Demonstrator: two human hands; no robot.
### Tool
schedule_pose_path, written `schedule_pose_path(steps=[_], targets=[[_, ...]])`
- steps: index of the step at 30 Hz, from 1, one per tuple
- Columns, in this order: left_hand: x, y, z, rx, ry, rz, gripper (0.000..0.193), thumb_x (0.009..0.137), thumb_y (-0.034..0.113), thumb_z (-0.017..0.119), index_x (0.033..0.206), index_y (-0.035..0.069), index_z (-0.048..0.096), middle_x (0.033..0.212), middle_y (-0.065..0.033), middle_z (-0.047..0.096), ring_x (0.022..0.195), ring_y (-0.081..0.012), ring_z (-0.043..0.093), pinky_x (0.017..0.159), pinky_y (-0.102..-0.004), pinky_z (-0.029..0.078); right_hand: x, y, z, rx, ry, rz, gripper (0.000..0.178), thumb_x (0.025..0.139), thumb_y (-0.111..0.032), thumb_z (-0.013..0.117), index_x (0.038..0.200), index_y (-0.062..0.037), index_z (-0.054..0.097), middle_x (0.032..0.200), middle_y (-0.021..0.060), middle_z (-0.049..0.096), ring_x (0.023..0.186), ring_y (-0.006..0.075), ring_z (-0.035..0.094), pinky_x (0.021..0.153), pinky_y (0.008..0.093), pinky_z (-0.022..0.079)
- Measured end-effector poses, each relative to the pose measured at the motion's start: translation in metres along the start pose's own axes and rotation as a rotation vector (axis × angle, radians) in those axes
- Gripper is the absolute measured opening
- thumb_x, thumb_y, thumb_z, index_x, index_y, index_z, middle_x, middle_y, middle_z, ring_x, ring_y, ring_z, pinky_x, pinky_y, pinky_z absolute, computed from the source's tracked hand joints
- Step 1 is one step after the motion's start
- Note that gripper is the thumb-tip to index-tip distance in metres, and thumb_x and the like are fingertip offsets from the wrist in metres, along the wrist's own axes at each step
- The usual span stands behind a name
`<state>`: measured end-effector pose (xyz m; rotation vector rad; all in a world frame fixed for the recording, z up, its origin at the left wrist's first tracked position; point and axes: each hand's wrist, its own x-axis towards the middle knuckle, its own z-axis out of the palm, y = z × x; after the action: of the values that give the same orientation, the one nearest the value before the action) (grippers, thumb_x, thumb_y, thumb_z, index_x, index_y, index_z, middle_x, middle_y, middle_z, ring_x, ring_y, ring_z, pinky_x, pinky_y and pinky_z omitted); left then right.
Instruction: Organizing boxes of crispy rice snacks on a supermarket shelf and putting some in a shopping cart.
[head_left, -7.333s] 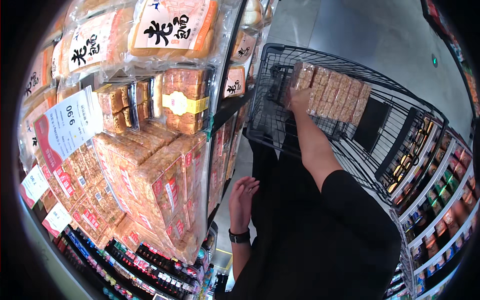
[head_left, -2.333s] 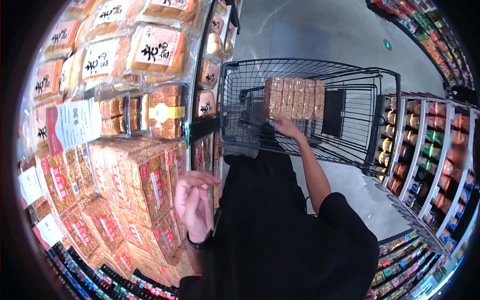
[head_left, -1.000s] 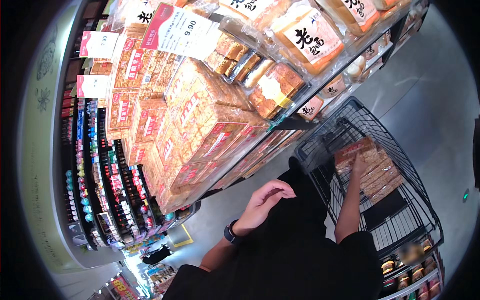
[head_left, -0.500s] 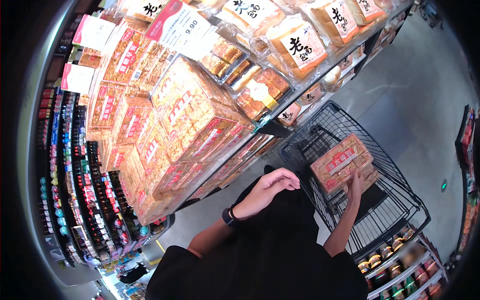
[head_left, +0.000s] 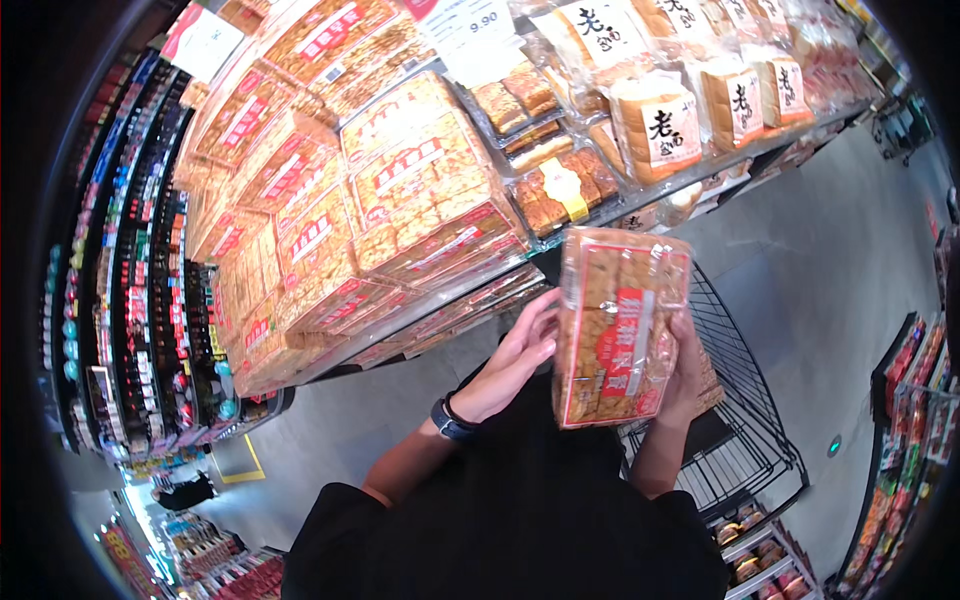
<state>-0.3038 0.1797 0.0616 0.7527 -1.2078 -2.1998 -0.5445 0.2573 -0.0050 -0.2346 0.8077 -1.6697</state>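
A boxy, clear-wrapped package of brown pastry pieces (head_left: 622,330) with a red label is held upright in front of my chest. My right hand (head_left: 684,370) grips it along its right side, fingers partly hidden by the package. At its left edge is my left hand (head_left: 510,360), fingers curved but apart; whether the fingertips touch the wrap is hard to tell. Beneath my right hand, another package (head_left: 711,385) shows in part in the dark wire shopping cart (head_left: 745,335).
A display table at the front left bears stacked packages of the same kind (head_left: 430,190). Bagged bread loaves (head_left: 655,125) and a tray of cakes (head_left: 565,187) lie to their right. Shelves of goods (head_left: 160,290) stand far left, another rack (head_left: 910,450) far right.
My right hand has lifted the package out of the cart and brought it up and left before me. My left hand has moved alongside it. The view has shifted.
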Motion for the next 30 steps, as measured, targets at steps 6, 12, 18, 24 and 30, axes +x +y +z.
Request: schedule_pose_path(steps=[6,12,18,24,30], targets=[[-0.027,0.028,-0.011,-0.128,0.327,0.119,0.076,0.099,0.025,0.060,0.159,0.003,0.019,0.152,-0.0131,0.045,0.134,-0.0209,0.051,0.111,-0.0398,0.046,0.051,0.021,0.078,0.003,-0.134,0.259,0.058,0.098,-0.039,0.061,0.139,0.0022,0.050,0.127,0.0130,0.064,0.103,0.0186,0.067,0.092,0.0310,0.054],[-0.057,0.061,-0.039,-0.254,0.386,0.256,0.066,0.102,0.020,0.053,0.158,0.001,0.022,0.149,-0.0137,0.048,0.133,-0.0192,0.052,0.112,-0.0368,0.045,0.063,0.032,0.129,-0.177,-0.457,0.274,0.093,0.094,-0.054,0.065,0.156,0.0038,0.027,0.151,0.0132,0.048,0.130,0.0205,0.054,0.110,0.0354,0.043],[-0.057,0.063,-0.065,-0.288,0.399,0.374,0.070,0.099,0.021,0.057,0.157,0.001,0.024,0.146,-0.0127,0.051,0.131,-0.0175,0.053,0.110,-0.0348,0.044,0.023,0.041,0.166,-0.249,-0.369,0.068,0.125,0.076,-0.069,0.077,0.157,0.0063,0.020,0.155,0.0173,0.041,0.141,0.0221,0.044,0.114,0.0369,0.039],[-0.058,0.088,-0.107,-0.418,0.256,0.447,0.071,0.096,0.022,0.063,0.153,0.000,0.028,0.146,-0.0111,0.049,0.134,-0.0172,0.049,0.113,-0.0357,0.039,-0.001,0.088,0.137,-0.142,-0.304,0.149,0.116,0.076,-0.053,0.085,0.155,0.0067,0.024,0.152,0.0186,0.043,0.142,0.0267,0.043,0.117,0.0408,0.036],[-0.069,0.101,-0.153,-0.388,0.195,0.517,0.078,0.095,0.027,0.068,0.154,0.002,0.022,0.147,-0.0100,0.046,0.137,-0.0181,0.044,0.114,-0.0356,0.036,0.007,0.117,0.196,-0.156,-0.127,-0.064,0.101,0.078,-0.036,0.084,0.152,0.0055,0.029,0.148,0.0222,0.047,0.134,0.0318,0.052,0.112,0.0456,0.046]])
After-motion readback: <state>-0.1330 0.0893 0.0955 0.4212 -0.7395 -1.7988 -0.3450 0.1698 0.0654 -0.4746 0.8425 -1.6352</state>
